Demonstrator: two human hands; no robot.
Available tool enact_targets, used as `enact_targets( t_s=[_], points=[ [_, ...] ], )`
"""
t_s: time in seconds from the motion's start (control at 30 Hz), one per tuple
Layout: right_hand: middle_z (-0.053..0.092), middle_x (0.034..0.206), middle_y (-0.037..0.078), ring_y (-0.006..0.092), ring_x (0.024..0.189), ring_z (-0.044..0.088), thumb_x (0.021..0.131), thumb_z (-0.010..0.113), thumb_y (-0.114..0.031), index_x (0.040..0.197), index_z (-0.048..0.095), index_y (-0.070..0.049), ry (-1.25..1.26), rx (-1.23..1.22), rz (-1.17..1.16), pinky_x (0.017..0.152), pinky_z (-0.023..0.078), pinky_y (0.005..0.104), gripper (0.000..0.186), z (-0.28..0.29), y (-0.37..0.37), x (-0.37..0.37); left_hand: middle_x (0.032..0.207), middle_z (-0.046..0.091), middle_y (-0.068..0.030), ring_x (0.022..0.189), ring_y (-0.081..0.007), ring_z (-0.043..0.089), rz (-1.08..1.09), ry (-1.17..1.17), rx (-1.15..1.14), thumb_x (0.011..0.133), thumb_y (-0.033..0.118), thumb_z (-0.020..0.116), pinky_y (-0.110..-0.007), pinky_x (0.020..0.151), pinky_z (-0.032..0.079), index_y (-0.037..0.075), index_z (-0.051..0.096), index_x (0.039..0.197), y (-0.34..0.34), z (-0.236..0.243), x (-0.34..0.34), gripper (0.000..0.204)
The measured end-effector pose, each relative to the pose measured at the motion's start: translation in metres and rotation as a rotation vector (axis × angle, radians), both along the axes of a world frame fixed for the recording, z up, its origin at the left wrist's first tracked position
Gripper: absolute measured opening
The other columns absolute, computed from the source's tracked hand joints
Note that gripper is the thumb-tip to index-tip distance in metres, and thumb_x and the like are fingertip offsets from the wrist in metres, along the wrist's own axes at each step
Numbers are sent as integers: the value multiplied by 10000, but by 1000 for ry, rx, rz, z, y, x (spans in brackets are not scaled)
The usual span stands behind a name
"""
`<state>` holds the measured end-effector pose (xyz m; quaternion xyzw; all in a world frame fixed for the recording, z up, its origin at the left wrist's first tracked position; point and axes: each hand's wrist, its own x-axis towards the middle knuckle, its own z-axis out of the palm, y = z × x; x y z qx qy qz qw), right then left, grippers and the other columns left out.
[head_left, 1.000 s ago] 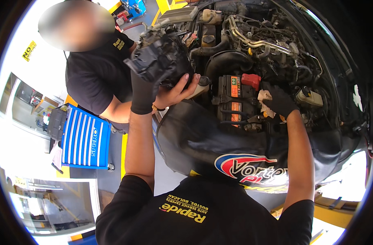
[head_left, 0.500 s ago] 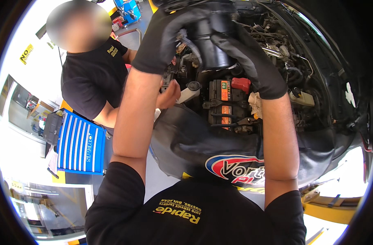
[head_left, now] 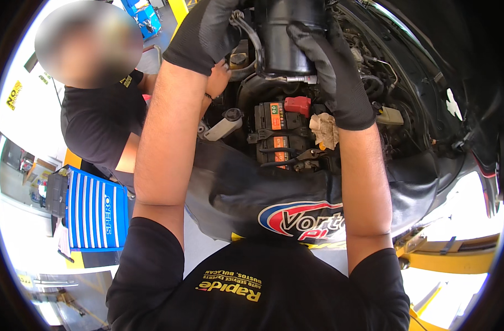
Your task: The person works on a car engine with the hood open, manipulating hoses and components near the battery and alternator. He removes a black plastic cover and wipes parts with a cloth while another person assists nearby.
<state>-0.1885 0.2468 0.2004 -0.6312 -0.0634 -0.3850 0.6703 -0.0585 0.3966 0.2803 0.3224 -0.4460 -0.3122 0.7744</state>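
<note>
Both of my hands wear black gloves and hold up a black cylindrical part (head_left: 289, 47) over the engine bay. My left hand (head_left: 205, 36) is closed at its upper left side, with the fingertips partly hidden and cut off by the top edge. Along the right side my right hand (head_left: 337, 80) grips it, the thumb lying across the front wall. A dark curved tube (head_left: 255, 41) runs down the part's left side. At the bottom rim shows a silvery fitting (head_left: 303, 79). The top of the part lies out of view.
Below sit a car battery (head_left: 271, 127) with a red terminal cover (head_left: 298, 105), a crumpled brown paper (head_left: 324, 131) and a white reservoir (head_left: 224, 125). A black fender cover (head_left: 230, 176) drapes the front. Another person (head_left: 100, 113) stands at left, one hand in the bay, near a blue tool cabinet (head_left: 97, 209).
The view has shifted, so the bay appears further left. My hands and the cylindrical part have risen in the picture, and the silvery fitting now shows. The other person's hand has moved further into the bay.
</note>
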Motion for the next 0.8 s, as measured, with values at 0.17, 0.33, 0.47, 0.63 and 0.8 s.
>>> enact_targets(
  t_s=[0.17, 0.33, 0.47, 0.63, 0.8],
  points=[
    [612, 1405, 95, 178, 1249, 583, 979, 716, -66, 1551, 440, 5, -101, -39, 7, 1076, 477, 342, 639, 11, 6, -7, 1197, 748, -88, 1083, -169, 708, 16, -129, -101, 1000, 24, 674, -288, 982, 559, 5, 635, 1388, -3, -23, 1, 390],
    [506, 1551, 137, 198, 1429, 473, 990, 711, -102, 1617, 323, 0, 38, -428, -86, 1198, 375, 374, 744, 30, 14, -41, 1212, 740, -98, 1088, -178, 709, 426, -350, -214, 996, 38, 653, -318, 969, 568, 1, 652, 1338, -7, -47, -13, 344],
    [603, 1400, 171, 339, 1237, 624, 858, 801, -312, 1402, 634, -79, -264, -1306, -478, 999, 528, 442, 615, 54, 6, -67, 1218, 742, -102, 1107, -203, 714, 127, 140, -257, 999, 54, 622, -349, 988, 577, 5, 663, 1324, 5, -45, -28, 331],
    [632, 1211, 152, 347, 1106, 650, 792, 849, -289, 1286, 690, -74, -84, -1401, -882, 868, 548, 438, 562, 22, 30, -97, 1219, 742, -101, 1102, -202, 716, 115, 172, -268, 1008, 77, 626, -348, 983, 581, 5, 662, 1327, 15, -33, -36, 328],
    [652, 1140, 112, 289, 914, 679, 796, 848, -297, 1153, 703, -82, -157, -1558, -1024, 699, 548, 410, 441, 10, 22, -93, 1219, 742, -100, 1096, -202, 718, 89, 190, -264, 1018, 99, 630, -347, 978, 585, 5, 661, 1330, 16, -29, -39, 328]
  ],
)
